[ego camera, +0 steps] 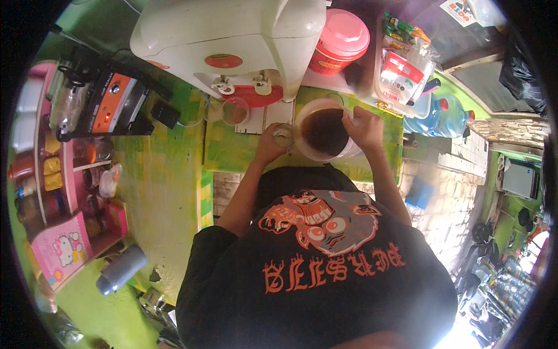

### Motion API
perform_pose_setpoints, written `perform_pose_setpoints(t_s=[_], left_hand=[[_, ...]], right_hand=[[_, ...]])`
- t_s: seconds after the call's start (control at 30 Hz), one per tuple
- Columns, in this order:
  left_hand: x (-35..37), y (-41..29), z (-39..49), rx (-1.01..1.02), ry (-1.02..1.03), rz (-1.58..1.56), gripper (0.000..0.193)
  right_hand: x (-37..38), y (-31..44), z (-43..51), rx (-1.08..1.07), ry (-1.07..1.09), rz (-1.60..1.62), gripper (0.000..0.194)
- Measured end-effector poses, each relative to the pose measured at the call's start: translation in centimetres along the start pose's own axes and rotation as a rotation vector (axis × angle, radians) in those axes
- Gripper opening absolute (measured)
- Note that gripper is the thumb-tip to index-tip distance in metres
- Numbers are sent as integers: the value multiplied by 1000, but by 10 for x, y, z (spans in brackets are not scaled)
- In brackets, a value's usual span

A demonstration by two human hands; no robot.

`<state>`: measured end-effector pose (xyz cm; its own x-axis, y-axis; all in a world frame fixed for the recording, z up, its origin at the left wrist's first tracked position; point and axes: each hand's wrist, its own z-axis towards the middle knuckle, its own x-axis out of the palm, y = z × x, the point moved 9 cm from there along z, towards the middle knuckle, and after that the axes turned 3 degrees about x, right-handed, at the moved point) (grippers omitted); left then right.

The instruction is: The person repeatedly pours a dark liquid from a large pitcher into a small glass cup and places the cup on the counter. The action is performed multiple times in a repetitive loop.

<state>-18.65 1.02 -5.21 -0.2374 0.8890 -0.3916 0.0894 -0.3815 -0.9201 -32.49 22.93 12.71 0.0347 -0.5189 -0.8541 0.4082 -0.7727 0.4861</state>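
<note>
My right hand [366,130] grips the handle side of a translucent plastic pitcher [303,146]. Dark brown liquid [327,131] fills much of the pitcher as seen from above. Just left of it, my left hand [267,146] is wrapped around a small clear drinking glass [283,136]. What the glass contains is hard to make out. Both vessels are close together over a table with a green and yellow checked cover [226,152]. Behind them stands a white water dispenser [244,43] with two taps above a red drip tray [257,97].
A clear cup [235,111] stands by the dispenser's left tap. To the right are a pink-lidded red tub [340,41], a plastic container of packets [399,78] and blue-tinted water bottles [449,118]. A black and orange boxed device [114,102] and a small black object [165,114] are at left.
</note>
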Motion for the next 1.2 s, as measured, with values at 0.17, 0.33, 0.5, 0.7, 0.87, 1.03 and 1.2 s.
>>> perform_pose_setpoints(t_s=[0.17, 0.33, 0.5, 0.7, 0.87, 1.03, 1.2], left_hand=[[-5, 3, -7, -45, -9, 73, 78], [-6, 5, -11, -102, 11, 55, 81], [-3, 7, -11, -64, 0, -24, 79], [0, 22, -10, -36, -29, 63, 75], [1, 30, -14, -15, -58, 57, 77], [3, 36, -13, -78, -28, 58, 85], [0, 35, -14, -78, -18, 60, 74]], right_hand=[[10, 13, -1, -52, 36, -6, 33], [15, 17, 0, -50, 47, 11, 33], [18, 20, 1, -64, 51, 7, 32], [21, 23, 2, -24, 112, -35, 31], [22, 31, 3, -47, 131, -61, 29], [24, 34, 5, -56, 135, -37, 29], [26, 36, 5, -44, 161, -78, 28]])
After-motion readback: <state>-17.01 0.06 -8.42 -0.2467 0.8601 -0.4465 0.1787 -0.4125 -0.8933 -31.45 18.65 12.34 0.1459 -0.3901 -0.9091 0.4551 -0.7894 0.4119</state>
